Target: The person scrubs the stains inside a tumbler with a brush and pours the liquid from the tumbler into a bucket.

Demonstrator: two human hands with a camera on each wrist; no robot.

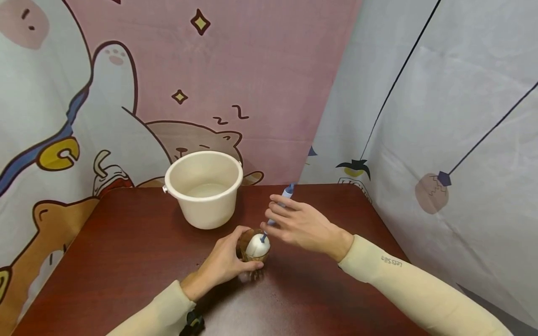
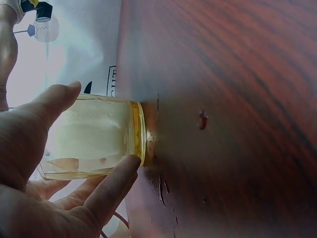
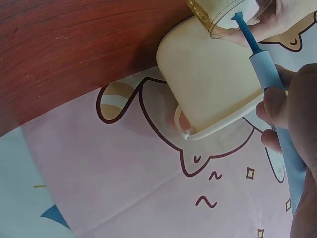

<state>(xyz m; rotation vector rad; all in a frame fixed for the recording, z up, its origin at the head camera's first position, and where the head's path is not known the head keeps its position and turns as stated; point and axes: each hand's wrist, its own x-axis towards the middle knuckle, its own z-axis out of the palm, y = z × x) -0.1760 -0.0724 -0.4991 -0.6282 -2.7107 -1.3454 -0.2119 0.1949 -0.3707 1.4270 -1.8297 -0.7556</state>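
A clear amber-tinted glass [image 2: 94,136] stands on the table, gripped around its side by the left hand [image 1: 227,259]. Inside it is a white, rounded sponge-like head [image 1: 258,246], joined to a blue stick [image 3: 267,69]. The right hand [image 1: 304,228] holds the stick's light-blue handle [image 1: 287,192] between thumb and fingers, above and to the right of the glass. In the right wrist view the dark-blue stem [image 3: 247,33] runs into the white head at the glass's mouth. The handle is tilted, its top leaning away from the left hand.
Behind the glass, to the left, a cream bucket [image 1: 210,212] stands on the dark red table [image 1: 126,261]. Water drops [image 2: 203,120] lie on the tabletop near the glass. A cartoon-printed cloth [image 1: 269,70] hangs behind the table's back edge.
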